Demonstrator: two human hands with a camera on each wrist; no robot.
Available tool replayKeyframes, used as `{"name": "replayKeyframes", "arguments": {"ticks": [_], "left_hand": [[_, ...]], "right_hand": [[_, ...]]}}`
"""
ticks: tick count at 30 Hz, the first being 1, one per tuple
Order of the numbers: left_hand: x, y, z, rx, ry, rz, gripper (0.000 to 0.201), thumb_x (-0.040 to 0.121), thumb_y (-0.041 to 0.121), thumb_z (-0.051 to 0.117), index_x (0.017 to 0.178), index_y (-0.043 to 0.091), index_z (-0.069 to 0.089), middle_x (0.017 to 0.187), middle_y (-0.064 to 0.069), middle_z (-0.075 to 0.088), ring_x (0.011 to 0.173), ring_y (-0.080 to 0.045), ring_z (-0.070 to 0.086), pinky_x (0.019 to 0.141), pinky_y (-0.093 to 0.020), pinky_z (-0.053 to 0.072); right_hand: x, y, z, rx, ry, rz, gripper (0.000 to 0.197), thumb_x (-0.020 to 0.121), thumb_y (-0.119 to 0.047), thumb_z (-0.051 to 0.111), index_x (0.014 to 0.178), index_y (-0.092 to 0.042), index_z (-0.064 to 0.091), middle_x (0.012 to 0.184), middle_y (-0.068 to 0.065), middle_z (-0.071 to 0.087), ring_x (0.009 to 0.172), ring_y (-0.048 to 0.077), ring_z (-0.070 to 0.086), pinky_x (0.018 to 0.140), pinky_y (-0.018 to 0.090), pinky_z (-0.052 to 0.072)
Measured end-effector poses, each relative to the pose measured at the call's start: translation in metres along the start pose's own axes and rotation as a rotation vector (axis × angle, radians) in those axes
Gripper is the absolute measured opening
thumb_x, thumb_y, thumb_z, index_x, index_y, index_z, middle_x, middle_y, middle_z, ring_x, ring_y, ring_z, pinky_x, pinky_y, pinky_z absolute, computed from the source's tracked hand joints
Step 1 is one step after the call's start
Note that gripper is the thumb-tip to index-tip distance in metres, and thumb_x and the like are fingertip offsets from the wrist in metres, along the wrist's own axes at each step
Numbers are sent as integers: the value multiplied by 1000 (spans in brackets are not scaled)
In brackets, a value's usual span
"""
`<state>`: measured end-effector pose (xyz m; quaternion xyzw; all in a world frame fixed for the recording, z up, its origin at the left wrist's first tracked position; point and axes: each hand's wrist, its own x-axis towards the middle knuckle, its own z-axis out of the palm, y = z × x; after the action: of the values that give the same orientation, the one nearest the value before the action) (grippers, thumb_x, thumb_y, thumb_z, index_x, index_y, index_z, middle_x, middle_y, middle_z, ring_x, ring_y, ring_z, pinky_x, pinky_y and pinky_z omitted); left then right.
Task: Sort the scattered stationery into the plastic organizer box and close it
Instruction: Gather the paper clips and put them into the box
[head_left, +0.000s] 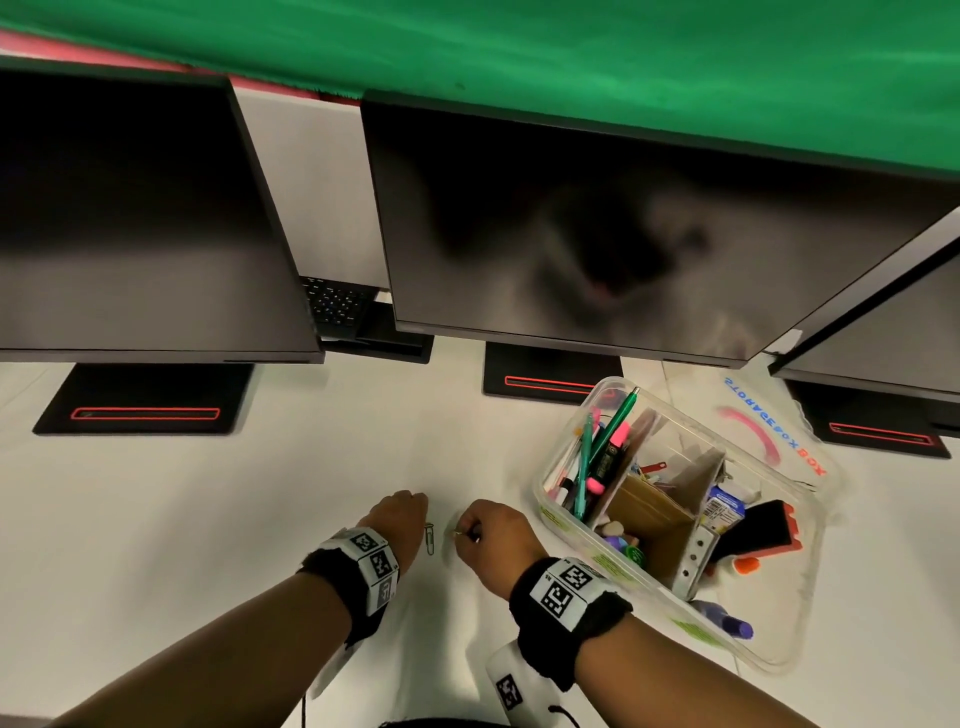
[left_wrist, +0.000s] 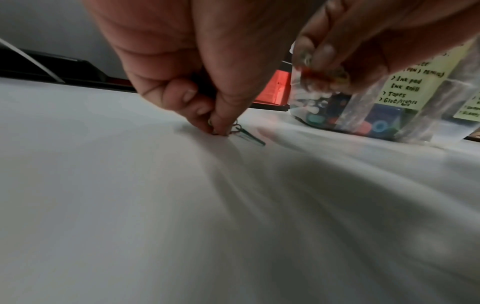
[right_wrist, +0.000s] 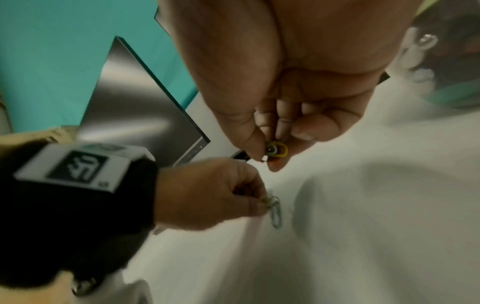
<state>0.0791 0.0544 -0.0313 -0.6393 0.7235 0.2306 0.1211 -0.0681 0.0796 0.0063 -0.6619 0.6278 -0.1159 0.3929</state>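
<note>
My left hand is down on the white desk, its fingertips pinching small paper clips, with a green paper clip lying at them on the desk. My right hand hovers just to the right and pinches a few coloured paper clips between thumb and fingers. The clear plastic organizer box stands open to the right, with pens, cardboard dividers, an ink pad and erasers inside. Its lid lies behind it.
Three dark monitors on black stands line the back of the desk. A keyboard shows between the left two. A yellow-green label with handwriting is stuck on the box wall. A green backdrop hangs behind.
</note>
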Motion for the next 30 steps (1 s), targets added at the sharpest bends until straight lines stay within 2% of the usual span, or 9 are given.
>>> {"name": "replayKeyframes", "arguments": {"ticks": [4,8,10,13,16,18,23,26,30], "left_hand": [[2,3,-1,14,7,16,27,97,19,35,120,10,46,125,-11,52,116,-26,53,94,-32,43],[7,-4,0,-122,38,3,26,95,20,38,115,12,52,119,-10,57,108,-25,56,84,-28,41],[8,-8,0,-181,71,14,27,96,19,39,116,14,56,119,-8,60,109,-24,57,88,-27,41],[5,-13,-1,-214,77,12,30,97,21,39,120,14,57,122,-8,59,114,-23,55,96,-28,41],[-1,-23,1,-215,74,2,29,98,22,40,120,14,58,122,-8,58,115,-23,54,96,-27,41],[-6,-32,2,-213,59,-5,29,98,21,40,121,14,57,123,-8,57,116,-23,53,97,-27,40],[-13,-54,2,-230,50,-19,30,98,20,40,122,14,57,125,-8,56,119,-22,52,100,-27,40],[-15,-64,2,-246,56,-22,29,98,20,41,121,14,58,124,-8,56,118,-23,52,100,-28,40],[-16,-73,1,-256,46,-17,29,98,20,41,120,14,58,124,-7,56,116,-22,53,98,-27,40]], "right_hand": [[5,-15,-19,58,77,-45,6,86,-18,60,87,-15,64,65,-17,45,59,-3,43,51,3,31],[5,-10,-31,83,79,-29,28,85,-19,62,64,-30,47,64,-14,46,58,0,43,51,9,32],[4,-4,-24,37,30,-9,26,85,-20,61,65,-28,47,64,-14,45,59,2,44,50,10,31],[5,3,-4,-68,-59,-9,2,86,-17,57,86,-18,59,72,-11,49,75,12,49,61,16,34],[14,8,12,-137,-127,-7,18,87,-15,51,103,-15,59,100,2,63,97,21,57,76,20,39],[25,8,21,-208,-167,-26,31,90,-15,48,120,-15,56,120,6,62,113,24,56,92,25,43],[46,5,28,-437,-319,-186,45,92,-9,46,136,-17,47,133,9,55,126,27,47,104,31,37],[51,6,25,-502,-350,-231,47,90,-5,48,135,-19,48,133,9,54,126,25,45,105,31,36],[59,7,24,-466,-347,-232,29,86,-7,58,114,-9,63,118,12,61,112,27,54,94,28,39]]}}
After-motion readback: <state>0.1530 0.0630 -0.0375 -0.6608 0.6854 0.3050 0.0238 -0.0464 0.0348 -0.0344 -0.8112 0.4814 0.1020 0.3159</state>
